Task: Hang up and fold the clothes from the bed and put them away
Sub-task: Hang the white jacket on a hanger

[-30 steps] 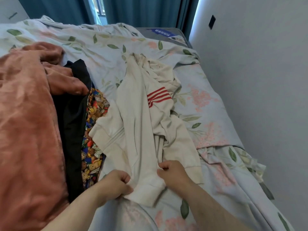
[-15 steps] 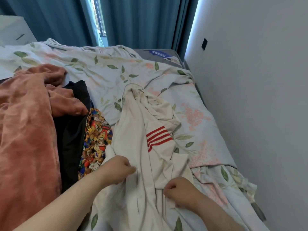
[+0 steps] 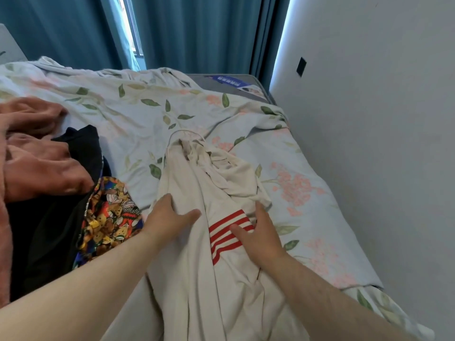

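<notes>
A cream garment [image 3: 216, 279] with red stripes [image 3: 226, 230] lies lengthwise on the bed, its top end bunched around a thin white hanger hook [image 3: 187, 134]. My left hand [image 3: 170, 217] rests flat on its left side, fingers spread and curled slightly into the cloth. My right hand [image 3: 258, 232] lies open on the striped part, fingers apart. Neither hand is closed around the fabric.
A pink fleece garment [image 3: 32, 168], a black garment [image 3: 54, 217] and a colourful cartoon-print cloth [image 3: 110, 217] are piled at the left. The floral sheet [image 3: 147, 107] covers the bed. A white wall [image 3: 381, 143] runs along the right; teal curtains [image 3: 197, 33] hang behind.
Both hands let go of the garment's lower edge and moved up it, from closed grips to flat, spread fingers on the cloth. The view tilted upward.
</notes>
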### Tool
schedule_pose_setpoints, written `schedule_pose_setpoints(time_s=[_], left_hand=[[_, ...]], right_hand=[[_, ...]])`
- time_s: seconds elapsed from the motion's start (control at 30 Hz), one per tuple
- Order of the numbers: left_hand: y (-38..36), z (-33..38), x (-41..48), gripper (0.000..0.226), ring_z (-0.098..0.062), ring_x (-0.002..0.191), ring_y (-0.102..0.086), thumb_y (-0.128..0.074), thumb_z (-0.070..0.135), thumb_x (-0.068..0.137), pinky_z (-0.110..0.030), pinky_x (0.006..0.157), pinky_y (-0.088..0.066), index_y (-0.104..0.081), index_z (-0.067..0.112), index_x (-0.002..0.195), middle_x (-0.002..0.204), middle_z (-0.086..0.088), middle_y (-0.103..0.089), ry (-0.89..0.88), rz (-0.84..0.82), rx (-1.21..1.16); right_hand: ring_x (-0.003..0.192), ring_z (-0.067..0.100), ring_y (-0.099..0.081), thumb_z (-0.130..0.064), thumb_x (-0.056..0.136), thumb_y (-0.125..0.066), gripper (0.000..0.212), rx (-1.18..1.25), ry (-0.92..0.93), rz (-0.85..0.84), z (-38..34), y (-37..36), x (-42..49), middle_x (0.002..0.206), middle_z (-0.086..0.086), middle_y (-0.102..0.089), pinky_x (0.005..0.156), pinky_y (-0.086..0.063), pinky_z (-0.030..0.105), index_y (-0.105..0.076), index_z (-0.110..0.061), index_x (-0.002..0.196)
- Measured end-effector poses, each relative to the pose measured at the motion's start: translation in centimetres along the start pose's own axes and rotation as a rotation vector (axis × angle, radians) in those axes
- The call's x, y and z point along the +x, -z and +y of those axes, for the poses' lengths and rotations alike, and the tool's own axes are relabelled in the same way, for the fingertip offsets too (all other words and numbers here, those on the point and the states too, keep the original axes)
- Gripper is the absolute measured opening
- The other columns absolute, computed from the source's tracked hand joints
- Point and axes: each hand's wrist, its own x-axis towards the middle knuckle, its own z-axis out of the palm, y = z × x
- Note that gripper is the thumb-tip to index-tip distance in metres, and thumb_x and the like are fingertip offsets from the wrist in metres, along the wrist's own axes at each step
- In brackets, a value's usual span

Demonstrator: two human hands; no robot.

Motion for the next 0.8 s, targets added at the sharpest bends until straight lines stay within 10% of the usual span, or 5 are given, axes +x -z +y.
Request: schedule_pose_setpoints(time_s=[0.13, 0.27, 0.6, 0.8], left_hand=[[-0.6, -1.2, 1.2, 0.077, -0.024, 0.111, -0.056, -0.085, 0.034, 0.071, -0.035, 0.091, -0.048, -0.046, 0.017, 0.135, 0.128, -0.001, -0.056, 0.041, -0.015, -0.009], [-0.1, -1.6, 1.5, 0.058, -0.019, 0.087, -0.059, -0.070, 0.003, 0.077, -0.021, 0.063, -0.046, -0.057, 0.016, 0.132, 0.117, -0.004, -0.063, 0.091, -0.078, -0.153], [-0.8, -3.9, -0.2, 0.041, -0.030, 0.093, -0.066, -0.058, -0.010, 0.078, -0.040, 0.087, -0.056, -0.073, 0.019, 0.102, 0.095, -0.009, -0.073, 0.178, -0.142, -0.352], [-0.5, -3.6, -2.4, 0.021, -0.023, 0.070, -0.059, -0.052, -0.006, 0.078, -0.026, 0.059, -0.044, -0.070, 0.001, 0.085, 0.078, -0.008, -0.066, 0.073, -0.041, -0.280]], right_hand=[[0.121, 0.019, -0.060, -0.038, 0.086, -0.075, 0.081, 0.291, -0.141, -0.001, -0.3, -1.6, 1.2, 0.141, 0.002, -0.056, 0.099, -0.053, 0.035, -0.032, -0.016, 0.151], [0.084, 0.018, -0.075, -0.014, 0.085, -0.074, 0.033, 0.456, -0.250, -0.079, 0.1, -1.9, 1.9, 0.094, 0.000, -0.078, 0.077, -0.062, 0.033, -0.066, -0.019, 0.116], [0.083, 0.027, -0.075, 0.009, 0.076, -0.068, 0.043, 0.623, -0.342, -0.073, 1.2, -2.9, 2.2, 0.090, 0.007, -0.078, 0.079, -0.062, 0.045, -0.064, -0.020, 0.108], [0.082, 0.020, -0.074, -0.016, 0.070, -0.063, 0.038, 0.461, -0.261, -0.056, -0.5, -1.9, -1.0, 0.090, 0.001, -0.077, 0.071, -0.060, 0.035, -0.064, -0.026, 0.106]])
